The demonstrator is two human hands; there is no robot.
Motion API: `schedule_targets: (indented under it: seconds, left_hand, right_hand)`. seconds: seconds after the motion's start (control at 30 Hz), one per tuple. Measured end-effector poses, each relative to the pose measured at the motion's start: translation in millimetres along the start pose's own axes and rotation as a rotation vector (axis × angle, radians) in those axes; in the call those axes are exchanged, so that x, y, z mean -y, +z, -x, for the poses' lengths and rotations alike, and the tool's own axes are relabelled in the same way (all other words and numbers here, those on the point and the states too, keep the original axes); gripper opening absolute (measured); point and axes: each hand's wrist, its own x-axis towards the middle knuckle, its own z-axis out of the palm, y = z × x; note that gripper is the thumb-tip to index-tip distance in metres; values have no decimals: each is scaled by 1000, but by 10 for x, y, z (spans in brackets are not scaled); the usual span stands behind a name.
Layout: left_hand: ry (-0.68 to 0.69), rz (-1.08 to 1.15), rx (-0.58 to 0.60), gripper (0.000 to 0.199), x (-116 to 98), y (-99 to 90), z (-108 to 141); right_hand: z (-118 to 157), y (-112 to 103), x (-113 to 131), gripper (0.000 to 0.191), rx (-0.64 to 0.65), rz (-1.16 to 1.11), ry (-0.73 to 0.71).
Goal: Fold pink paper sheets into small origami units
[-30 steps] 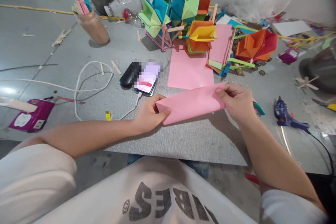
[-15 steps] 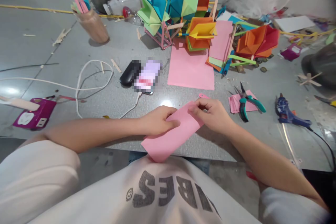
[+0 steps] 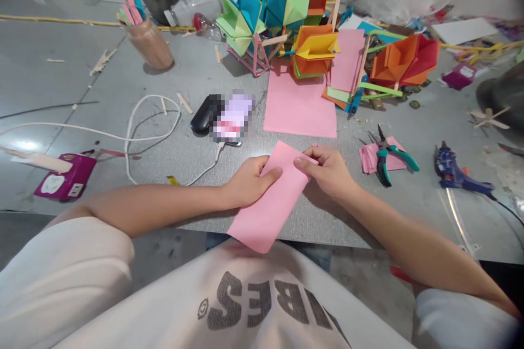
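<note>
A strip of pink paper [image 3: 270, 202] slants over the table's front edge, its lower end near the shirt. My left hand [image 3: 251, 182] grips its left side, thumb on top and fingers underneath. At the upper right edge my right hand [image 3: 327, 169] pinches the same paper between thumb and fingers. Beyond the hands lies a larger pink sheet [image 3: 301, 106] flat on the table. Right of my right hand, teal-handled pliers [image 3: 383, 158] rest on small pink pieces [image 3: 369, 157].
Folded paper models [image 3: 286, 0] stand at the back, with an orange one [image 3: 403, 62] to the right. A phone [image 3: 234, 117], black case [image 3: 204, 114], white cable [image 3: 131, 142] and purple power block [image 3: 67, 177] lie left. A blue glue gun [image 3: 454, 172] lies right.
The pink paper has turned to a steeper slant, its upper end moving left and away from me. Both hands still hold it. The view has shifted slightly.
</note>
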Motion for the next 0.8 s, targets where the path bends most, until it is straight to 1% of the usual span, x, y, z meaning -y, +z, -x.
schedule_targets:
  seconds: [0.1,0.23,0.33,0.47,0.63,0.8]
  left_hand:
    - [35,64,16,41,8,8,-26]
    - [31,128,47,41,39,14,-32]
    - [32,126,27,39,53,22,-33]
    - [71,134,-36,37,42,27,-70]
    - [88,141,-46,48,38,10,-110]
    - [75,125,-85,55,57,24,-103]
  right_hand:
    - [13,35,20,43,24,-7,2]
    - [15,37,25,41,27,-35,4]
    - [19,45,11,41,18,-56,11]
    - [37,71,3,43,23,-37,17]
    - [64,87,16,42,32,33,8]
    - [72,89,10,41,22,25,18]
